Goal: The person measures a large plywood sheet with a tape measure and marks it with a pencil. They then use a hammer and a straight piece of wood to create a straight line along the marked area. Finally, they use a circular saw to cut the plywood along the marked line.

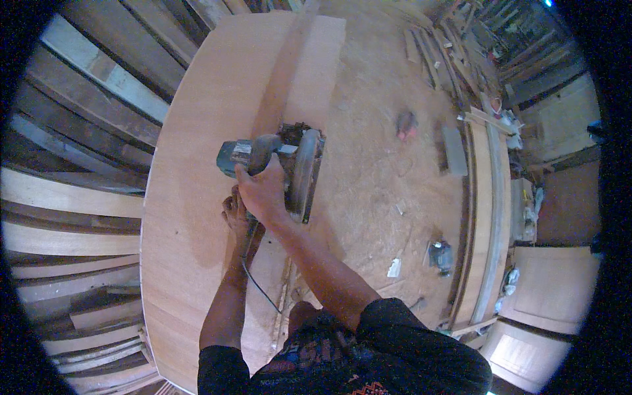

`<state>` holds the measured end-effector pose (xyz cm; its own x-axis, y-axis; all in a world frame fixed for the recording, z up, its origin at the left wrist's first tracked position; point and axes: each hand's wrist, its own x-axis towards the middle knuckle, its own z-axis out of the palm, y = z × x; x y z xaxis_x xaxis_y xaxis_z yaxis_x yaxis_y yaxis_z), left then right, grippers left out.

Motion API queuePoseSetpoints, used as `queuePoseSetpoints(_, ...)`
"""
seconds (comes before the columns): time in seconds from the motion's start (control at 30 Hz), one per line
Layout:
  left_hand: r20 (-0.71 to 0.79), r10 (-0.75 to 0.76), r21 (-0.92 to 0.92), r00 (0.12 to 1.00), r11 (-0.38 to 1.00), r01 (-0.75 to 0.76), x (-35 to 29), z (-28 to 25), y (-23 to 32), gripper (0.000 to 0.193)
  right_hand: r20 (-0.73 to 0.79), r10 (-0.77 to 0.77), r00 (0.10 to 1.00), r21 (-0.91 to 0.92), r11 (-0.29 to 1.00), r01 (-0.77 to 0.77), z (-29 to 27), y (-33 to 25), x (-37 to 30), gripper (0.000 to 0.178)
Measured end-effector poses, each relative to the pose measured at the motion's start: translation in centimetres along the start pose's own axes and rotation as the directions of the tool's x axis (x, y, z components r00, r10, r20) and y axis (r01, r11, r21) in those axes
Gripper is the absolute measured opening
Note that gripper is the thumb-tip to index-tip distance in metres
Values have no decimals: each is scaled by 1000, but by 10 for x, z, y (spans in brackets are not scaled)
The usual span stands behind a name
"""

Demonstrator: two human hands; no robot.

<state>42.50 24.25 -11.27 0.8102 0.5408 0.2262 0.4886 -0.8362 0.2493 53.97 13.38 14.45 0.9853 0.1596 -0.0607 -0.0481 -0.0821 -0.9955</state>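
A dark green circular saw (240, 157) stands on a large reddish-brown plywood sheet (197, 118). My right hand (263, 192) is wrapped round its handle, and its grey blade guard (305, 158) lies to the right of the hand. Just behind the saw, my left hand (235, 212) presses down with fingers spread, beside a long narrow wooden strip (280, 82) that runs lengthwise over the sheet. What lies under the left palm is hidden. From near my left wrist a black cord (262, 289) trails back toward my body.
Many boards (72, 191) are stacked along the left side. On the dusty floor (375, 164) to the right are a dark power tool (440, 257), a red and dark object (407, 124) and a white scrap (394, 267). Long planks (484, 217) and panels (550, 286) lie farther right.
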Motion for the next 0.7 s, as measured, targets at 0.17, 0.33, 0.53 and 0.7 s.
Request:
queuePoseSetpoints(0.17, 33, -78, -385, 996, 919, 85, 8, -34, 29, 87, 56, 119, 991, 145, 981, -126, -5, -7, 6, 36)
queuePoseSetpoints(0.33, -21, -60, -271, 998, 961, 52, 14, -64, 54, 84, -3, 9, 1000, -9, 1000, -9, 3, 3, 19, 37)
queuePoseSetpoints(0.53, -80, 52, -119, 995, 991, -61, 32, -49, 51, 83, -37, -35, 999, -25, 999, 34, 7, 14, 29, 40)
queuePoseSetpoints(0.7, 34, -8, -164, 999, 986, 13, 41, -58, 66, 84, -26, 1, 1000, -36, 999, -2, 2, 10, 39, 43)
